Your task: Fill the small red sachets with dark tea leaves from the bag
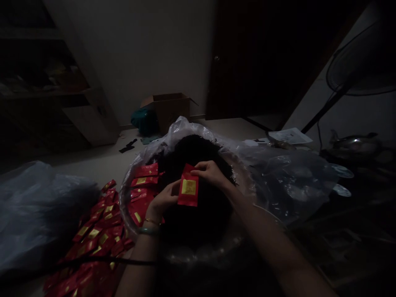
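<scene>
Dim room, clear plastic bag (278,181) spread wide: a red sachet (185,200) is pinched upright between the left hand (163,200) and right hand (210,173), held above a dark heap (194,152), its gold label (188,187) left uncovered; more red sachets (95,243) are piled alongside.

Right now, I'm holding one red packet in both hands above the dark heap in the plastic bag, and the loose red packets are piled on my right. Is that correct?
Not quite: the head view shows the pile of red packets on your left, not your right. The rest stands: your left hand and right hand hold one red packet above the dark heap in the plastic bag.
</scene>
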{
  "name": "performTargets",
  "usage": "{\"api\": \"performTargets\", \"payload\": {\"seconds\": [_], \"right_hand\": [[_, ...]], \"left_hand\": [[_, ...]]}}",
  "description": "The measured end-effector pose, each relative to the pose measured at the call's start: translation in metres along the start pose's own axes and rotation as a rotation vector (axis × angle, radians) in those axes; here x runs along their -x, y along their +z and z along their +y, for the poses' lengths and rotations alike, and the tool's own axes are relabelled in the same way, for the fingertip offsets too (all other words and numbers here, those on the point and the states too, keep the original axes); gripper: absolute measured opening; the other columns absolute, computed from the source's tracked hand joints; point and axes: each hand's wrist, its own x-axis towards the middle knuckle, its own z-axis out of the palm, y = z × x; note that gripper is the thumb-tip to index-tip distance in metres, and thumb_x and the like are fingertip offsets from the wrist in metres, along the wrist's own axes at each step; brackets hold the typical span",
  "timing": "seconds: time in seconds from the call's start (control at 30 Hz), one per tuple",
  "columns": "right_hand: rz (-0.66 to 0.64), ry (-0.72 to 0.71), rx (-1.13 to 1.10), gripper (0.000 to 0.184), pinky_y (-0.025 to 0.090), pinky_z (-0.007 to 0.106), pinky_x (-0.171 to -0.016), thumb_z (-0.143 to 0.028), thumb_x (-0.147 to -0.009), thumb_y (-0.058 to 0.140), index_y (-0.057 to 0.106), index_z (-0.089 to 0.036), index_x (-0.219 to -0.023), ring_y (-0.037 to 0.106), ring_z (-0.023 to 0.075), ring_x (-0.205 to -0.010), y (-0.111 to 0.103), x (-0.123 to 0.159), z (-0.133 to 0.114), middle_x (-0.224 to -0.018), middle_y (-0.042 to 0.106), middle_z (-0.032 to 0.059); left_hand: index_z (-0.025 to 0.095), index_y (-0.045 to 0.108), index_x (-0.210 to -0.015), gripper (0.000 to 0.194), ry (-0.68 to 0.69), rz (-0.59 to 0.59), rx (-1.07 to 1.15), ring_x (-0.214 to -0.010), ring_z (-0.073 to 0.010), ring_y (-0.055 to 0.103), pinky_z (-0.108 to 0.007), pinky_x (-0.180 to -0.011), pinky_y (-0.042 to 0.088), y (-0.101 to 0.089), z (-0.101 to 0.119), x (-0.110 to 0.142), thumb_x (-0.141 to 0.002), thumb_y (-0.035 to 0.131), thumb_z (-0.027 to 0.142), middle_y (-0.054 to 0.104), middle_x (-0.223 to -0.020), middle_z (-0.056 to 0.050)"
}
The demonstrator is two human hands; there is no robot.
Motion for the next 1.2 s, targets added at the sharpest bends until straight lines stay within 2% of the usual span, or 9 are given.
{"api": "performTargets", "payload": {"seconds": [0.13,0.33,0.47,0.57,0.7,0.87,0.97,1.07,1.2], "right_hand": [[-0.039,-0.029,0.058,0.012,0.044,0.025,-0.065,-0.024,-0.068,0.067,0.071,-0.014,-0.074,0.060,0.0152,-0.068,0.002,0.003,-0.001,-0.071,0.069,0.0012],[-0.085,-0.052,0.164,0.014,0.045,0.023,-0.066,-0.021,-0.074,0.065,0.071,-0.016,-0.085,0.062,0.0144,-0.072,0.025,0.006,-0.005,-0.081,0.071,0.0021],[-0.114,-0.074,0.344,0.017,0.039,0.021,-0.058,-0.031,-0.076,0.068,0.070,-0.015,-0.071,0.057,0.0114,-0.061,0.033,-0.004,-0.003,-0.068,0.068,0.0011],[-0.184,-0.114,0.372,0.022,0.034,0.020,-0.052,-0.031,-0.076,0.069,0.068,-0.014,-0.062,0.050,0.0088,-0.054,0.034,-0.012,0.002,-0.056,0.062,-0.0015],[-0.234,-0.120,0.246,0.021,0.036,0.019,-0.053,-0.033,-0.076,0.067,0.071,-0.014,-0.069,0.053,0.0090,-0.056,0.031,-0.020,0.009,-0.061,0.064,-0.0014],[-0.096,0.068,0.370,0.044,0.043,0.022,-0.061,-0.043,-0.093,0.038,0.070,-0.014,-0.096,0.062,0.0145,-0.068,0.001,-0.022,0.026,-0.079,0.071,0.0049],[-0.151,0.208,0.744,0.033,0.044,0.024,-0.078,-0.034,-0.085,0.056,0.064,-0.019,-0.113,0.062,0.0202,-0.099,-0.024,-0.011,0.045,-0.111,0.067,0.0089],[-0.235,0.292,0.812,0.040,0.046,0.027,-0.078,-0.025,-0.072,0.070,0.065,-0.014,-0.110,0.064,0.0258,-0.096,-0.035,0.006,0.066,-0.109,0.067,0.0139],[-0.256,0.310,0.820,0.032,0.046,0.028,-0.076,-0.024,-0.077,0.066,0.066,-0.012,-0.106,0.064,0.0249,-0.092,-0.034,0.016,0.083,-0.106,0.067,0.0153]], "left_hand": [[0.015,0.051,-0.129,0.078,-0.020,-0.001,0.205,-0.104,-0.0296,0.062,-0.034,-0.086,0.048,-0.003,-0.006,-0.001,-0.057,0.079,0.028,0.065,-0.115,-0.015],[0.009,0.066,-0.087,0.040,-0.226,0.298,-0.002,-0.061,-0.0144,0.063,-0.026,-0.060,0.051,0.019,-0.009,-0.012,-0.056,0.081,0.028,0.069,-0.072,-0.004],[0.010,0.065,-0.074,0.034,-0.301,0.299,-0.087,-0.050,-0.0112,0.058,-0.022,-0.052,0.047,0.024,-0.010,-0.014,-0.050,0.084,0.026,0.064,-0.058,0.000],[0.011,0.066,-0.074,0.036,-0.322,0.252,-0.108,-0.051,-0.0121,0.059,-0.023,-0.053,0.047,0.022,-0.010,-0.014,-0.047,0.085,0.025,0.065,-0.059,0.000],[0.010,0.066,-0.076,0.038,-0.330,0.225,-0.080,-0.052,-0.0144,0.062,-0.024,-0.054,0.049,0.021,-0.008,-0.014,-0.052,0.083,0.034,0.069,-0.063,-0.004],[0.010,0.066,-0.088,0.051,-0.320,0.344,0.016,-0.054,-0.0169,0.065,-0.026,-0.052,0.050,0.020,-0.012,-0.017,-0.052,0.082,0.043,0.073,-0.075,-0.009],[0.011,0.065,-0.093,0.055,-0.280,0.430,0.056,-0.060,-0.0185,0.067,-0.026,-0.054,0.051,0.019,-0.015,-0.019,-0.051,0.083,0.041,0.073,-0.084,-0.011],[0.010,0.065,-0.094,0.054,-0.251,0.462,0.082,-0.063,-0.0190,0.068,-0.026,-0.056,0.052,0.019,-0.016,-0.021,-0.052,0.083,0.040,0.072,-0.092,-0.014],[0.010,0.065,-0.095,0.055,-0.220,0.475,0.116,-0.061,-0.0184,0.068,-0.027,-0.055,0.052,0.019,-0.017,-0.021,-0.051,0.084,0.038,0.073,-0.091,-0.014]]}}
